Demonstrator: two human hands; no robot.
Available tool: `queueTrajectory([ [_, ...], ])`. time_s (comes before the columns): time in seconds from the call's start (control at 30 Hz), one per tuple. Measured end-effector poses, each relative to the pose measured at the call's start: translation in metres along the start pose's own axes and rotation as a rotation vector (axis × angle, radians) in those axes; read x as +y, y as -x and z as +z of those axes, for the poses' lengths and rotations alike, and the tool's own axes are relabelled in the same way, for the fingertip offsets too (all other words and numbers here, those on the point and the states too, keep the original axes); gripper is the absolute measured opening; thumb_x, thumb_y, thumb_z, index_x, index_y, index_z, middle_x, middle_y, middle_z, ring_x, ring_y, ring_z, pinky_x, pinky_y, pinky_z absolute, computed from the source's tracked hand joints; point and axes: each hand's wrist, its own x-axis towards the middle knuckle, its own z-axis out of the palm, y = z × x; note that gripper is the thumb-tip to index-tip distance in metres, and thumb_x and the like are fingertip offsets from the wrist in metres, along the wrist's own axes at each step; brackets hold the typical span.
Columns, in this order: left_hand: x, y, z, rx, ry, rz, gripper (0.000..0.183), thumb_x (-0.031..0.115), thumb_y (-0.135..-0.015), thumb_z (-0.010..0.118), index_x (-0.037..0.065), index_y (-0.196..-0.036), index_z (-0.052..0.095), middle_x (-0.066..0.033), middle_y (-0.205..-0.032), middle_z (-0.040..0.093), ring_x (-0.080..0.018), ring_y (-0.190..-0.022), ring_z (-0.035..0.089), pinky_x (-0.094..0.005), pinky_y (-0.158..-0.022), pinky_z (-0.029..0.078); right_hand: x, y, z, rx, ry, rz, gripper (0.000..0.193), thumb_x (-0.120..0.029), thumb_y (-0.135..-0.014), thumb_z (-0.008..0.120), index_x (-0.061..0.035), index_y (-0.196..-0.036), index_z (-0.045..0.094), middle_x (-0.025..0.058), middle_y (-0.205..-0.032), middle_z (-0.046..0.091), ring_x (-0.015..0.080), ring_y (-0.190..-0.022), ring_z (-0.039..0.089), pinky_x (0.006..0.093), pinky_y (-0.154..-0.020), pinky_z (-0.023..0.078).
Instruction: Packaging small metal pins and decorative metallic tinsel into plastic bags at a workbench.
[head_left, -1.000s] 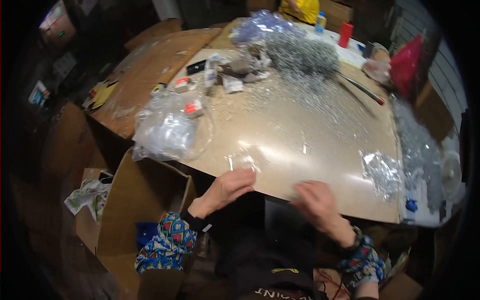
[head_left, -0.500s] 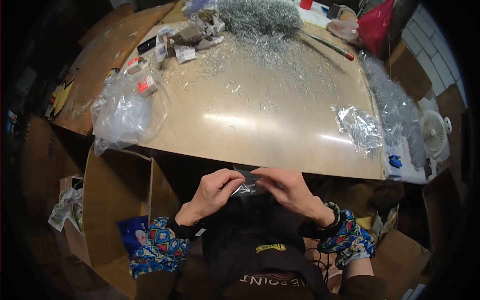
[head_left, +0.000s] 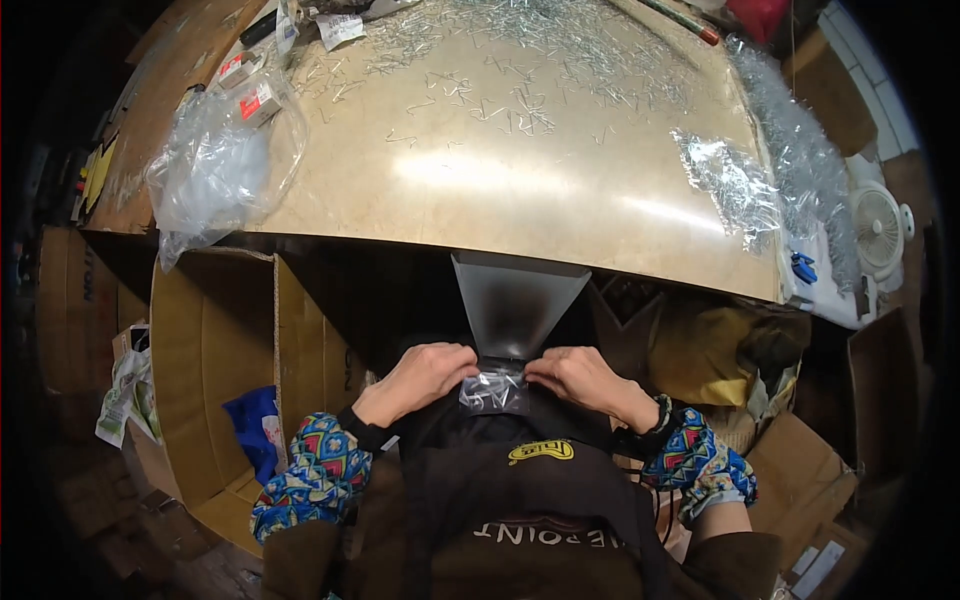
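Observation:
A small clear plastic bag (head_left: 495, 392) hangs in front of my apron. My left hand (head_left: 420, 380) pinches one upper corner of it, and my right hand (head_left: 590, 383) pinches the other. Shiny marks show in the bag; whether these are metal pieces or glare I cannot tell. Just above the bag's top edge is the narrow lower end of a grey metal chute (head_left: 520, 300), which comes out from under the table edge. Whether the bag's mouth goes around the chute is unclear. Small bent wire pieces (head_left: 520, 110) lie scattered on the metal-topped table (head_left: 480, 210).
A large clear plastic bag (head_left: 215, 165) lies at the table's left, with small boxes (head_left: 258, 103) by it. Flat clear bags (head_left: 725, 175) and a blue clip (head_left: 803, 267) sit at the right. An open cardboard box (head_left: 215, 370) stands left below; a fan (head_left: 878, 230) stands far right.
My view has tipped down toward my lap, bringing the chute into sight. Both hands have come lower and closer to me, and the bag now shows spread between them.

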Motion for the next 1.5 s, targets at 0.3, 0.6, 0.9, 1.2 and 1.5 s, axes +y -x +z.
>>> queueTrajectory([
  [0.3,-0.001,0.010,0.026,0.180,1.418,-0.576,0.025,0.002,-0.086,0.065,0.001,-0.106,0.049,-0.0074,-0.091,0.066,-0.0133,-0.084,0.064,-0.0249,-0.076,0.052,-0.020,-0.011,-0.064,-0.244,-0.294,0.150,0.020,-0.019,-0.084,0.065,-0.0041,-0.097,0.067,0.0145,-0.083,0.068,0.0302,-0.074,0.066,0.0354,-0.067,0.052],
  [0.6,-0.007,-0.008,0.026,0.218,1.508,-0.636,0.022,0.004,-0.087,0.065,0.005,-0.106,0.052,0.0024,-0.081,0.059,-0.0047,-0.075,0.058,-0.0223,-0.070,0.051,0.041,-0.193,-0.188,0.413,0.436,-0.025,0.036,-0.030,-0.092,0.053,-0.0040,-0.116,0.058,0.0151,-0.111,0.060,0.0288,-0.108,0.055,0.0423,-0.089,0.043],
  [0.9,0.023,-0.005,0.023,0.274,1.441,-0.745,0.018,0.002,-0.087,0.062,0.009,-0.094,0.047,0.0014,-0.073,0.051,-0.0094,-0.066,0.053,-0.0242,-0.061,0.046,-0.004,-0.171,-0.276,0.987,-0.015,0.107,0.103,-0.041,-0.073,0.078,0.0015,-0.144,0.018,0.0142,-0.100,0.053,0.0230,-0.074,0.057,0.0353,-0.066,0.049],
  [1.2,0.009,0.001,0.013,0.256,1.481,-0.734,0.021,0.004,-0.086,0.064,0.007,-0.103,0.052,-0.0023,-0.085,0.057,-0.0125,-0.078,0.059,-0.0269,-0.068,0.051,-0.048,-0.152,-0.293,1.128,-0.353,-0.254,0.108,-0.022,-0.066,0.087,-0.0057,-0.146,0.015,0.0016,-0.089,0.042,0.0034,-0.060,0.042,0.0153,-0.047,0.040],
  [1.5,0.032,-0.017,-0.009,0.341,1.483,-0.801,0.020,0.005,-0.085,0.065,0.009,-0.101,0.054,-0.0006,-0.090,0.058,-0.0104,-0.082,0.060,-0.0248,-0.070,0.052,-0.034,-0.160,-0.300,1.180,-0.249,-0.205,0.071,-0.016,-0.073,0.082,-0.0060,-0.128,0.038,0.0001,-0.088,0.041,-0.0017,-0.049,0.039,0.0139,-0.039,0.031],
])
